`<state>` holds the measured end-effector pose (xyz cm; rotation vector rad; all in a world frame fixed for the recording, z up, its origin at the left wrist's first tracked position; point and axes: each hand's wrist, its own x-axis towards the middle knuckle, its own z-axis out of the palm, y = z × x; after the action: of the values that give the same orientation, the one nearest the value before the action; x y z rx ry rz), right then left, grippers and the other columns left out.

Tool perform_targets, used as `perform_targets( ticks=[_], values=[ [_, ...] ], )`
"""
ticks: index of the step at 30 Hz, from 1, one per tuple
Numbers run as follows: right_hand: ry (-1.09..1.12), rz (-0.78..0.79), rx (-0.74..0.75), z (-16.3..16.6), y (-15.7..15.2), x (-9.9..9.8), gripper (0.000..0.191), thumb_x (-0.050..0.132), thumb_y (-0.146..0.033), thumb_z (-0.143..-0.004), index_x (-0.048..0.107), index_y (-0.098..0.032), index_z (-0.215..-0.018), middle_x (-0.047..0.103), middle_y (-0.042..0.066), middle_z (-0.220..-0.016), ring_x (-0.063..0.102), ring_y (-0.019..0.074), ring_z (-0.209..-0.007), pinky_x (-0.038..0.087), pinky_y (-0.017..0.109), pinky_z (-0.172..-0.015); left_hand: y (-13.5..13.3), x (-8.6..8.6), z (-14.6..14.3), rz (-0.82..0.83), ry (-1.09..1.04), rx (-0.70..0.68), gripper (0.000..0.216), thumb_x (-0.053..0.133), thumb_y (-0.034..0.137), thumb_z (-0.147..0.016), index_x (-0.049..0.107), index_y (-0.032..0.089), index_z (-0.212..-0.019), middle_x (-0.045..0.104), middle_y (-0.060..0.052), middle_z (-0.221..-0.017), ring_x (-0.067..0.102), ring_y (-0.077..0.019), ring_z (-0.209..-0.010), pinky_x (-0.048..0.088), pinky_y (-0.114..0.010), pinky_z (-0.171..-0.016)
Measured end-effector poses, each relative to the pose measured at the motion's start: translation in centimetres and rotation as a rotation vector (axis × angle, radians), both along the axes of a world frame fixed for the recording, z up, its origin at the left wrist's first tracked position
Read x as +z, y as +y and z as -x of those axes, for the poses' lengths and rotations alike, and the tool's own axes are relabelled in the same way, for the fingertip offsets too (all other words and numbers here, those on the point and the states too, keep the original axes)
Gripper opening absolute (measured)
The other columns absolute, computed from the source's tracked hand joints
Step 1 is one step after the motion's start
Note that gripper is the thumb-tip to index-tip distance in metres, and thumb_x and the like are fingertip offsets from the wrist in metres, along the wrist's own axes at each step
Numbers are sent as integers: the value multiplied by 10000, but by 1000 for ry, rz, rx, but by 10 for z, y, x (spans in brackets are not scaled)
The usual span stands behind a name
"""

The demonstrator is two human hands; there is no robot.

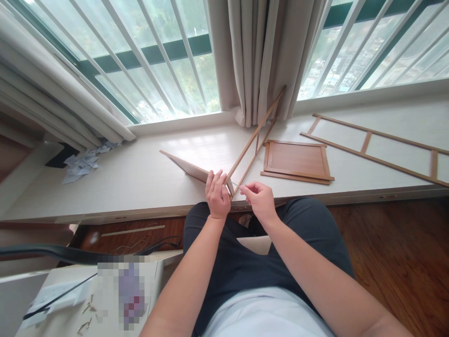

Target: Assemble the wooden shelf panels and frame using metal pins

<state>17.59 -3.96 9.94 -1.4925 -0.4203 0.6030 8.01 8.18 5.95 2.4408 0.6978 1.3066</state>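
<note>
My left hand [218,196] is closed around the corner where a brown wooden panel [187,169] meets a ladder-like wooden frame [253,139]. The panel slants off to the left, and the frame leans up and away toward the curtain. Just right of that corner, my right hand [260,199] pinches the end of a thin metal rod [236,185]. The rod reaches to the frame's near end. Its exact kind is too small to make out, and my left fingers partly hide the joint.
Flat wooden panels [296,159] are stacked to the right on the white window ledge [140,178]. A second ladder-like frame [366,142] lies beyond them. White paper scraps [80,166] are at far left. Small brass-coloured screws [85,324] lie on a side surface at lower left.
</note>
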Motion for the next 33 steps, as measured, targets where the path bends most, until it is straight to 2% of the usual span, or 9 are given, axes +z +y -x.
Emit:
perform_targets(
  ticks=[3, 5, 7, 18, 29, 33],
  values=[
    [-502, 47, 23, 0, -5, -2, 214, 692, -391, -884, 717, -208, -776, 696, 30, -732, 559, 154, -609, 468, 290, -613, 0, 1, 0, -3, -11, -4, 460, 300, 239, -1023, 658, 129, -1290, 656, -129, -1367, 378, -249, -1492, 365, -478, -1210],
    [-677, 52, 53, 0, -7, -4, 190, 652, -340, -928, 712, -215, -799, 696, 34, -766, 559, 155, -625, 473, 297, -656, -1, 2, -1, -6, -19, -8, 457, 303, 234, -1023, 658, 124, -1287, 658, -132, -1364, 382, -249, -1489, 367, -478, -1208],
    [-745, 54, 63, -1, -7, -6, 174, 630, -305, -951, 708, -217, -823, 701, 38, -794, 562, 154, -633, 477, 298, -674, -1, 3, -1, -7, -16, -3, 460, 299, 237, -1024, 659, 125, -1287, 660, -132, -1359, 390, -249, -1485, 370, -474, -1206],
    [-779, 35, 41, -1, -2, -9, 163, 623, -293, -965, 706, -228, -841, 704, 35, -813, 570, 159, -647, 484, 298, -693, 0, 0, -1, -7, 1, 8, 476, 282, 259, -1031, 656, 131, -1297, 658, -125, -1364, 382, -253, -1490, 368, -476, -1208],
    [-805, -12, 98, -6, -2, -15, 182, 585, -285, -994, 721, -235, -884, 715, 51, -885, 647, 182, -818, 497, 298, -770, 0, 0, -1, -2, -17, -7, 456, 306, 228, -1020, 653, 126, -1297, 652, -129, -1373, 371, -248, -1496, 360, -473, -1215],
    [-779, -26, 89, -7, -2, -20, 177, 597, -299, -988, 728, -228, -893, 717, 50, -879, 631, 173, -773, 493, 296, -754, 0, -1, -1, 7, -6, -1, 456, 306, 231, -1021, 654, 129, -1297, 647, -129, -1380, 361, -249, -1501, 353, -475, -1217]
  ],
)
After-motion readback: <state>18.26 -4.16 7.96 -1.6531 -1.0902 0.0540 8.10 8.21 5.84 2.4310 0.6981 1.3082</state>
